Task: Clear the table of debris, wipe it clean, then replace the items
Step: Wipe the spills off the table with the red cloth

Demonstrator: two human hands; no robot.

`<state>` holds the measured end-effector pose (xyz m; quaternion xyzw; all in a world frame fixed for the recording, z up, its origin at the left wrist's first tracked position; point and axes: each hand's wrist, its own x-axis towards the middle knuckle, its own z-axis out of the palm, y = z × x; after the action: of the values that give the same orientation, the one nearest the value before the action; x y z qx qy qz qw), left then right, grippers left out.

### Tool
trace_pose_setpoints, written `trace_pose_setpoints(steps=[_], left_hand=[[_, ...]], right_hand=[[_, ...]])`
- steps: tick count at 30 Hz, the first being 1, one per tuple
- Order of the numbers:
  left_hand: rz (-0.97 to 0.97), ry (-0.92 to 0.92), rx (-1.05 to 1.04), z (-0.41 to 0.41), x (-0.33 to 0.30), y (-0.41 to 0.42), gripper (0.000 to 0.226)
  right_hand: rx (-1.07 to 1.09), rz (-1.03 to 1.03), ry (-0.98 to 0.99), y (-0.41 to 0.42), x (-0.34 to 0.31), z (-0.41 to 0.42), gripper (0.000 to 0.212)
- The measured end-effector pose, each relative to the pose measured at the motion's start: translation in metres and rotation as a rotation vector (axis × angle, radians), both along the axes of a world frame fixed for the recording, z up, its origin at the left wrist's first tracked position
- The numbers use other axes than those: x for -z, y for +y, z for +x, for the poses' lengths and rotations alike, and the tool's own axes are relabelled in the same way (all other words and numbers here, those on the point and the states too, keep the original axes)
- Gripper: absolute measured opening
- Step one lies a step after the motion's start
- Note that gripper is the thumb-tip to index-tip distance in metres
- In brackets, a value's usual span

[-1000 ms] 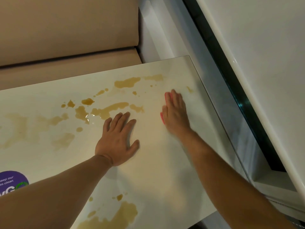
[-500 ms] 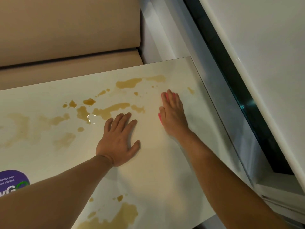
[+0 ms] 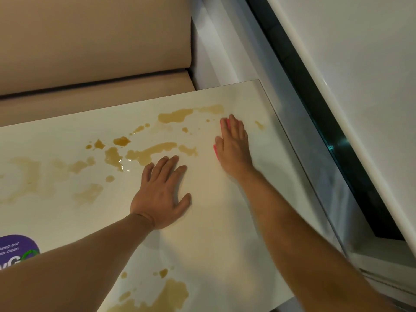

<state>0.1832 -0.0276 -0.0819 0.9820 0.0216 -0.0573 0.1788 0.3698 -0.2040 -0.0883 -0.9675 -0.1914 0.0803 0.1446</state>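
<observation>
Two bare forearms, no sleeves in view. Left hand (image 3: 161,194) and right hand (image 3: 233,146) ungloved, without rings or watch.

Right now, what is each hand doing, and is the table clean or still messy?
Left hand: flat on the table, fingers straight, holding nothing.
Right hand: pressed flat on a pink cloth.
Pink cloth: under the right hand, only its edges showing.
Table: still messy, not wiped clean.
Brown spills: wet puddles and smears, near and far.
Purple sticker: stuck on the table, partly hidden.

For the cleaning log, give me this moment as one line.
phase: wiping | right hand: flat on pink cloth | left hand: flat on table | brown spills: remain
</observation>
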Motion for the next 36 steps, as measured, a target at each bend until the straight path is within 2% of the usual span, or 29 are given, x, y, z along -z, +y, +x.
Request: trace_pose_setpoints(steps=[4,6,9,14,18,21,24,27,29,32,36], left_hand=[[0.000,-0.011,0.004,0.000,0.001,0.001,0.075],[0.001,-0.008,0.004,0.000,0.001,0.000,0.075],[-0.004,-0.009,0.000,0.000,0.001,0.000,0.075],[-0.014,-0.017,0.000,0.000,0.002,0.000,0.073],[-0.016,-0.014,-0.003,0.000,0.001,-0.001,0.073],[-0.011,-0.014,0.000,0.000,0.000,-0.001,0.072],[-0.014,-0.009,-0.004,0.000,-0.001,-0.001,0.073],[-0.010,-0.007,-0.003,0.000,0.000,0.000,0.073],[-0.009,-0.007,-0.003,0.000,0.000,-0.001,0.074],[-0.017,-0.009,-0.004,0.000,0.000,0.000,0.074],[-0.013,-0.009,-0.006,0.000,0.002,0.000,0.074]], right_hand=[[-0.050,-0.017,0.000,-0.026,-0.001,-0.103,0.063],[-0.112,-0.029,0.007,-0.043,-0.001,-0.125,0.062],[-0.117,-0.031,0.004,-0.062,0.002,-0.092,0.060],[0.167,-0.003,0.031,-0.064,-0.007,0.026,0.056],[0.245,-0.034,0.017,-0.044,-0.009,0.056,0.057],[0.176,0.006,0.028,-0.035,-0.004,0.023,0.058],[0.074,0.009,-0.043,-0.037,0.004,-0.051,0.059],[-0.023,-0.022,-0.024,-0.050,0.001,-0.126,0.059],[-0.113,-0.040,-0.010,-0.068,-0.001,-0.140,0.059],[-0.103,-0.022,-0.018,-0.085,0.001,-0.104,0.058],[0.176,-0.007,0.004,-0.080,-0.005,-0.009,0.055]])
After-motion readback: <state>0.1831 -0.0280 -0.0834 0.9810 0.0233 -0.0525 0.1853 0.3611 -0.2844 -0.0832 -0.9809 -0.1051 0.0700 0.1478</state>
